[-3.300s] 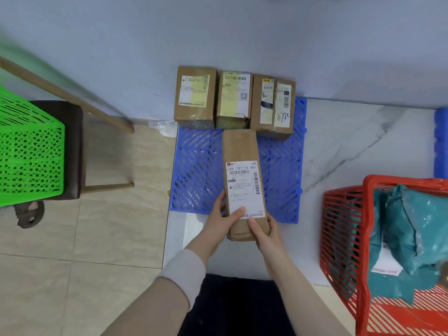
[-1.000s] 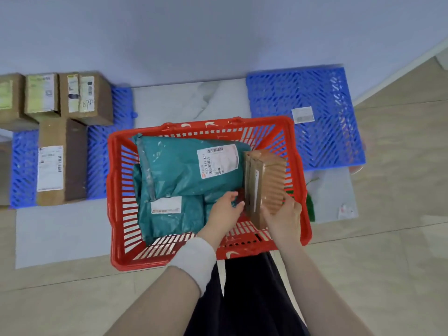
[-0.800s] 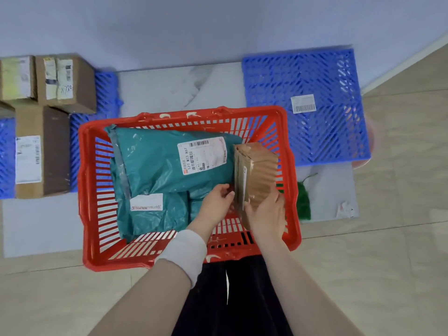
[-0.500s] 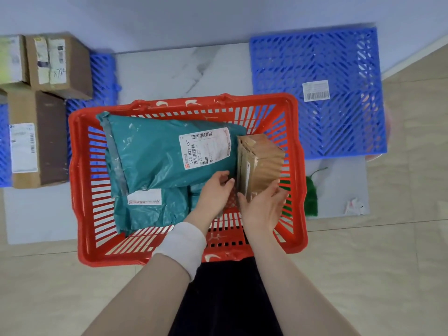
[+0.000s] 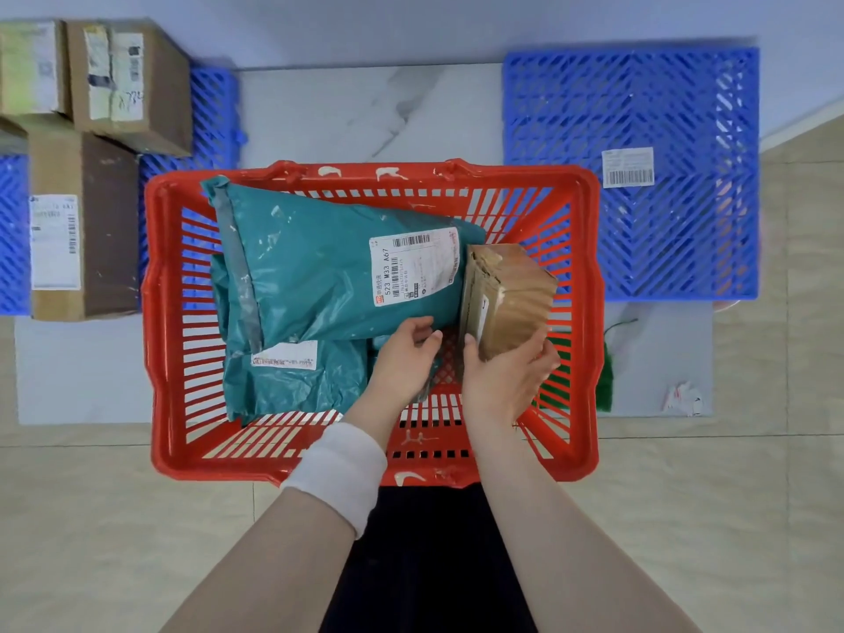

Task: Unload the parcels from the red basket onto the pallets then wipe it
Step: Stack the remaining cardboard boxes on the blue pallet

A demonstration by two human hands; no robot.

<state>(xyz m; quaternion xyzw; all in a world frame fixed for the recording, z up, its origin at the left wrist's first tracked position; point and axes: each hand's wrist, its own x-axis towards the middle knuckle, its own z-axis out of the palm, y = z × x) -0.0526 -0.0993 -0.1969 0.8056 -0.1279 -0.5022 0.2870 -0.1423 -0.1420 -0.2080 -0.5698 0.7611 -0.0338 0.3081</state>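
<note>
- Partly done: three brown cartons that I can see already sit on the left blue pallet [image 5: 214, 111]. One is a long carton [image 5: 87, 221] lying flat, and two stand behind it against the wall, the nearer one [image 5: 132, 89] with taped labels.
- The red basket [image 5: 155, 312] stands on the floor between the two pallets and is not empty. A large teal mailer [image 5: 319, 276] lies across a second teal mailer [image 5: 297, 386], and a brown box [image 5: 507, 299] stands tilted at the right end.
- The right hand [image 5: 502, 381] has that brown box by its near end, with thumb on one face and fingers [image 5: 545, 354] curled round the other. I'd say it is the next parcel out.
- The left hand [image 5: 402, 358] hovers beside it at the mailer's lower edge, its fingers loosely bent and gripping nothing that I can see.
- The right blue pallet [image 5: 685, 239] carries no parcel, only a loose barcode sticker [image 5: 628, 166].
- Still to do: the box, both mailers, then the wipe. Something green [image 5: 605, 376] lies just outside the basket's right wall, possibly the cloth.
- Writing: the top mailer's white label reads "523 M33 A67" beside a barcode, with a small red logo too small to read.
- The lower mailer's label and the cartons' labels are blurred. The pen scrawl on the back carton I can't make out.
</note>
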